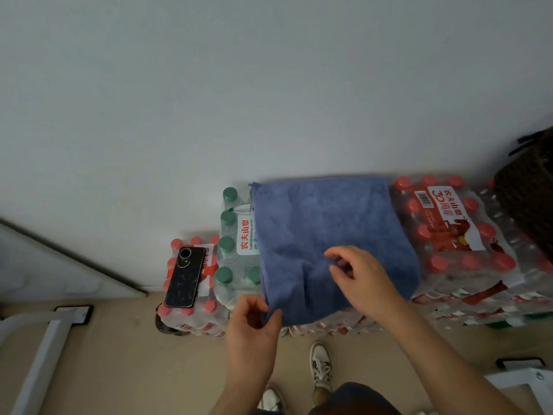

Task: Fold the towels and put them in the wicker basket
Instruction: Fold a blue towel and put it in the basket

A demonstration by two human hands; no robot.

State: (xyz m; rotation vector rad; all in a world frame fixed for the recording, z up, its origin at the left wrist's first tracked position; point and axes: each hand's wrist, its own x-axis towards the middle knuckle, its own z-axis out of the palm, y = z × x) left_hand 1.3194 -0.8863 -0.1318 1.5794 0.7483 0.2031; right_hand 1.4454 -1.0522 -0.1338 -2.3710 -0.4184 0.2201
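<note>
blue soft terry towel (pixel 329 229) spread flat on shrink-wrapped bottle packs (pixel 454 244) | left hand (pixel 254 327) pinches near-left corner | right hand (pixel 363 280) fingers (pixel 341 252) curled over middle, grip unclear | light, limp: likely best held by corners

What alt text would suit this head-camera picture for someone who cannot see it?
A blue towel lies spread over packs of bottled water; the left hand pinches its near corner, the right hand is over its middle. A phone lies at left, a wicker basket at the right edge.
</note>
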